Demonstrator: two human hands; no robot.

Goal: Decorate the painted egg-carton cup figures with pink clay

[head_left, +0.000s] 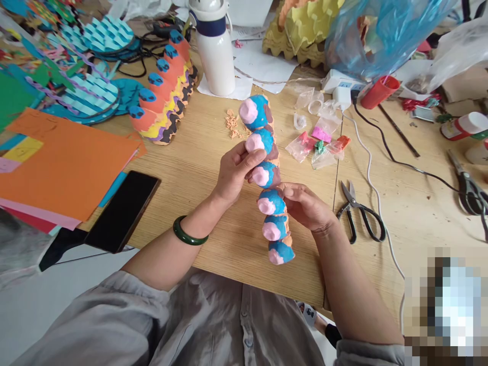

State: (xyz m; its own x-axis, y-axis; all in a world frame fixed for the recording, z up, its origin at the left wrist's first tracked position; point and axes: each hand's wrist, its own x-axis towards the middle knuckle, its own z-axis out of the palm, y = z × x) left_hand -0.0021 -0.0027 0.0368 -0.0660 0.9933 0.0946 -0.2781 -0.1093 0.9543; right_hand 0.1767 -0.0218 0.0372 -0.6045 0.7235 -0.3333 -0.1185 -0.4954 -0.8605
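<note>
Worktop: pale wood-grain worktop (224, 254), with black-handled scissors (361, 216) right of centre.
Left hand (237, 170): curled closed, thumb pressing the upper cups.
Right hand (305, 206): half-closed, fingertips gripping the middle from the right.
Egg-carton strip (271, 202): centre frame, rough moulded pulp, blue cups, pink rounded tips.
Risk: uneven twisting could tear the soft pulp between cups.

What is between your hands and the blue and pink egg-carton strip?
Nothing visible stands between them. The left hand and the right hand are both touching the blue and pink egg-carton strip, one on each side of it.
</note>
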